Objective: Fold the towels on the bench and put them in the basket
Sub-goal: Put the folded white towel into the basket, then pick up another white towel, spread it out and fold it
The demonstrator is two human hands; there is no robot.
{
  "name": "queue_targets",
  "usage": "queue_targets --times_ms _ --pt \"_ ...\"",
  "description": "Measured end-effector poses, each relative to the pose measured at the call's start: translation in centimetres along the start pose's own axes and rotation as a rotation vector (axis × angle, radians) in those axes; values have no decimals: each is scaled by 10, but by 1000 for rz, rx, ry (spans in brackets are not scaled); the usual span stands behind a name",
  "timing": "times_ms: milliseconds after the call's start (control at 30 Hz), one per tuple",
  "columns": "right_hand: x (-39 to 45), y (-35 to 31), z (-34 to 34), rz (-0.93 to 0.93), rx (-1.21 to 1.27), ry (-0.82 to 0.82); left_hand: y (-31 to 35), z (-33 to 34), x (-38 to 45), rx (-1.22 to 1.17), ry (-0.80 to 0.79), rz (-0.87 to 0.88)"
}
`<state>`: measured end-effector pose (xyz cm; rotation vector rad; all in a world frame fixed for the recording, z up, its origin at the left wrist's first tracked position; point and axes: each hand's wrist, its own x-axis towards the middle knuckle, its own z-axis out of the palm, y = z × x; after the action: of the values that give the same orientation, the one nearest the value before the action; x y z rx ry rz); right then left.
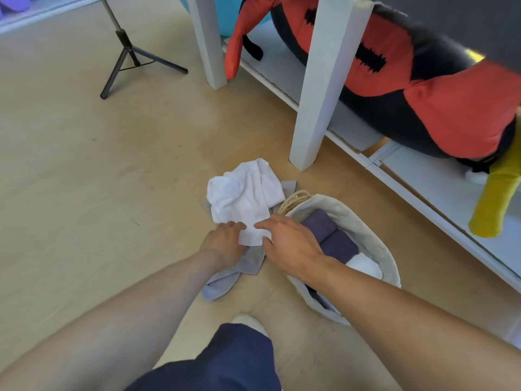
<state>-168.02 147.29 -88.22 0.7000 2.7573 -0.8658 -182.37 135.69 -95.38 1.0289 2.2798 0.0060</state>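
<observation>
- Both hands work at the near edge of the white towel [245, 198] on the floor. Left hand [225, 241] grips that edge, fingers curled onto the cloth. Right hand [290, 241] lies with fingers extended and spread over the same edge; whether it pinches or only presses, cannot tell.
- White towel is crumpled, not flat, lying on top of a grey towel [225, 277], just left of the basket [363, 224].
- Risk 1: lifting the white towel may drag the grey towel with it, since the 2 overlap.
- Risk 2: the right forearm crosses the basket's near rim; a sweep back could tip or shove it.
- Risk 3: folding from a bunched state may give an uneven fold.
- Basket contents: 2 folded dark purple towels [329, 235] side by side, 1 white folded towel [363, 266] nearer the person.
</observation>
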Motion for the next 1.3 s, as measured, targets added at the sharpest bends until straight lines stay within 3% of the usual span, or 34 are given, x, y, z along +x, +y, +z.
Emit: queue_targets --times_ms 200,300,400,500,633,800,867,1033,1167,1300 --pt "-11 4 16 -10 38 22 8 18 26 296 183 30" --pt "-17 5 13 -32 43 27 10 11 27 -23 278 -11" --pt "-20 -1 -5 -17 110 119 16 -15 12 -424 491 -26" --pt "-20 -20 -35 -28 232 241 38 -62 -25 -636 592 123" --pt "-26 -55 -90 -88 278 367 71 -126 -72 -573 682 390" --pt "-65 -82 -170 -71 -47 623 111 -186 -129 -496 875 699" --pt "-89 -89 -193 -86 -72 652 121 -200 -145 -434 870 754" --pt "-172 -104 -248 -203 314 741 159 -224 -179 -414 821 728" --pt "-240 -95 -293 -126 416 921 192 -236 -216 -506 772 697" --pt "-299 -72 -336 -13 342 1023 226 -252 -248 -622 673 719"
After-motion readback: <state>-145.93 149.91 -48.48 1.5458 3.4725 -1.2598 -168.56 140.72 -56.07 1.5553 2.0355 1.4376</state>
